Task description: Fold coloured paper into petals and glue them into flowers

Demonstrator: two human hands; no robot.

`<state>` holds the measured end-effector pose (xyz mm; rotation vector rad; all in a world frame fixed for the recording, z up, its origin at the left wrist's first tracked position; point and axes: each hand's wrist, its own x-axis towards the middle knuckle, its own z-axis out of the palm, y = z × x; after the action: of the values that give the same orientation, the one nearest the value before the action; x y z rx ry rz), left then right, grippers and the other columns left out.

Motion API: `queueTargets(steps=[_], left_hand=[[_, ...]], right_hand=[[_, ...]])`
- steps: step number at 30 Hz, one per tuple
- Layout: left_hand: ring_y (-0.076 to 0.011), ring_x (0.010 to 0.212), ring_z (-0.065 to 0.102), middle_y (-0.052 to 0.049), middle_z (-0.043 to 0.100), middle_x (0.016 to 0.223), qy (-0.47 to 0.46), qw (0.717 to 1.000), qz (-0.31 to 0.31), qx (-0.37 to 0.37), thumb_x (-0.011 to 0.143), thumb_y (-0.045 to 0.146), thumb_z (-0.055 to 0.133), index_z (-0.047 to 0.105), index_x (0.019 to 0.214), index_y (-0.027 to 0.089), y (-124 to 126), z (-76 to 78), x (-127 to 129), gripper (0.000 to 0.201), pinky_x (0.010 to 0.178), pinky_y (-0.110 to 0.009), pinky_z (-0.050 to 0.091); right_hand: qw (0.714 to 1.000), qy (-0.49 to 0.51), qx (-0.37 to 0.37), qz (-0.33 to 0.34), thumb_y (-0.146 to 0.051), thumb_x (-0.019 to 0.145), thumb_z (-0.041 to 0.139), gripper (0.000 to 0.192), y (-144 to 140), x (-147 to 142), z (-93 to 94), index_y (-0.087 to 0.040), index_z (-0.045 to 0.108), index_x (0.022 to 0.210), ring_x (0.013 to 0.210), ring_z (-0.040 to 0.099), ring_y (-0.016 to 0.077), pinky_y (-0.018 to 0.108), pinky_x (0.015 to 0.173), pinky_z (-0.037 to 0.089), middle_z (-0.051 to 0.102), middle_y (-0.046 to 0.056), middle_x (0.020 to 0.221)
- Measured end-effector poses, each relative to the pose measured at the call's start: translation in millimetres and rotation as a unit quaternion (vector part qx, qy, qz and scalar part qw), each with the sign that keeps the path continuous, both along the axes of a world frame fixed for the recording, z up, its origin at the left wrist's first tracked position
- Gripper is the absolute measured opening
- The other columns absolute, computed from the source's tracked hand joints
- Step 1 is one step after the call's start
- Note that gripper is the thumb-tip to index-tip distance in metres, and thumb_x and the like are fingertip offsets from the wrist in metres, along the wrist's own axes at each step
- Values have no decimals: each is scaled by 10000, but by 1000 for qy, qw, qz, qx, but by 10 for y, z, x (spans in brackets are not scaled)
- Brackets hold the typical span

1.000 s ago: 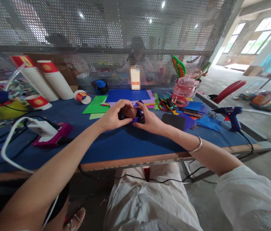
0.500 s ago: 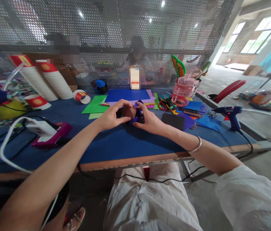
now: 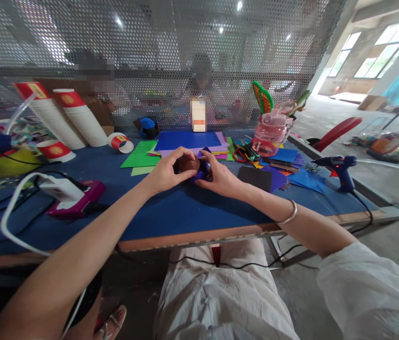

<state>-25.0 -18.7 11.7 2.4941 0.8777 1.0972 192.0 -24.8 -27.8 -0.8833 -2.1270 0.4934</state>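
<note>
Between my two hands is a small craft piece with a brown rounded part [image 3: 189,163] and a purple part [image 3: 204,166]; its exact kind is unclear. My left hand [image 3: 168,172] curls around the brown side, thumb in front and fingers behind. On the purple side, my right hand [image 3: 220,176] grips with thumb low and forefinger on top. My fingers cover much of the piece. Just behind it lies a stack of coloured sheets [image 3: 188,140], blue uppermost. A dark grey sheet [image 3: 255,178] lies right of my right hand.
At right, a blue glue gun [image 3: 344,172] stands near the table edge, its cord hanging down. A pink bottle [image 3: 270,134] and scissors [image 3: 239,155] are behind. Leaning paper cup stacks [image 3: 75,118] and a magenta power strip [image 3: 79,200] with cables occupy the left. A phone [image 3: 198,114] stands upright behind the sheets.
My left hand has shifted slightly right, its thumb farther across the front of the brown part. The brown part has turned a little. My right hand stays nearly still.
</note>
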Motion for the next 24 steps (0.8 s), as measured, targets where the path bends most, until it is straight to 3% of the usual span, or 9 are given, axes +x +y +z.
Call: queueTargets(steps=[19,24], left_hand=[[-202,1014,646,-56,666,1117,-7,999,-8,37,893,274,675,575,1132,212,25,-60,5,266,939,-366,537],[-239,1174,634,-85,676,1235,18,997,-21,69,933,257,639,604,1224,219,22,-73,7,295,1066,-426,499]], right_hand=[[1000,-6,6,-8,-342,837,745,878,34,8,-32,-134,282,1553,1284,620,321,520,1059,546,488,258,1535],[1000,-2,5,-7,-348,855,739,870,30,19,-40,-147,282,1567,1367,559,332,538,1100,519,469,249,1557]])
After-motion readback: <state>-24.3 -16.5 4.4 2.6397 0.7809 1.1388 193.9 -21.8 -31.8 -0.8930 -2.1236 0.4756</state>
